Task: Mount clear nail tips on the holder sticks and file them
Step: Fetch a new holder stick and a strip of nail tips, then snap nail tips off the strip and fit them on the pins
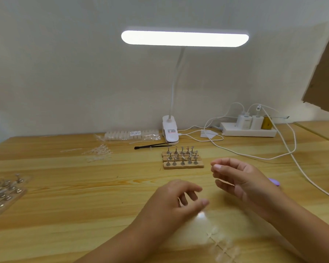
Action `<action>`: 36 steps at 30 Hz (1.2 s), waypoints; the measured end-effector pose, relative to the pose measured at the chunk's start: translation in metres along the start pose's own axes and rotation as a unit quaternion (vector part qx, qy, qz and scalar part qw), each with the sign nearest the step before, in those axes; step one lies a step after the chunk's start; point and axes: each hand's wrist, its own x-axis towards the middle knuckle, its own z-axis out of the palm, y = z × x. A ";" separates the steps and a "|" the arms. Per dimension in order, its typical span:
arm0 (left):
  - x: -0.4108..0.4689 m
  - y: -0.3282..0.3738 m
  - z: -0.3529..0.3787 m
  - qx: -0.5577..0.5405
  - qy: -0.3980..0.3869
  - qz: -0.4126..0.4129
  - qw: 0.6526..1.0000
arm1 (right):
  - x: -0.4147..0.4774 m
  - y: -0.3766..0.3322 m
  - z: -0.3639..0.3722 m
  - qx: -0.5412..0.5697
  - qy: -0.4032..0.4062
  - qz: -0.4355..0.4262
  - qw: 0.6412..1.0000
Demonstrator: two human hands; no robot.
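wall (65, 63): plain white | tabletop (84, 186): light wood grain | lamp (184, 38): white bar, lit, clamp at tabletop's back edge | power strip (249, 130): back right, against wall

A white clip-on desk lamp (170, 130) stands lit at the back of the wooden table (84, 186). To its right a white power strip (249, 131) holds two white chargers (244, 121), with white cables (254, 155) looping across the tabletop. A cardboard sheet (325, 78) leans in at the upper right.
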 end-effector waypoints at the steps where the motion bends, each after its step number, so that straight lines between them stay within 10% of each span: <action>1: 0.002 0.002 -0.004 -0.052 0.014 -0.022 0.998 | -0.002 0.000 0.003 -0.032 -0.008 -0.020 0.999; 14: 0.004 0.005 -0.001 -0.325 0.019 -0.130 0.936 | -0.020 0.013 0.021 -0.359 -0.042 -0.275 0.891; 32: 0.030 -0.013 -0.022 0.069 0.082 -0.017 0.994 | -0.011 0.018 0.009 -0.383 -0.013 -0.263 0.886; 36: 0.057 -0.034 -0.031 0.184 0.060 -0.131 0.972 | -0.001 0.019 -0.008 -0.378 0.005 -0.219 0.900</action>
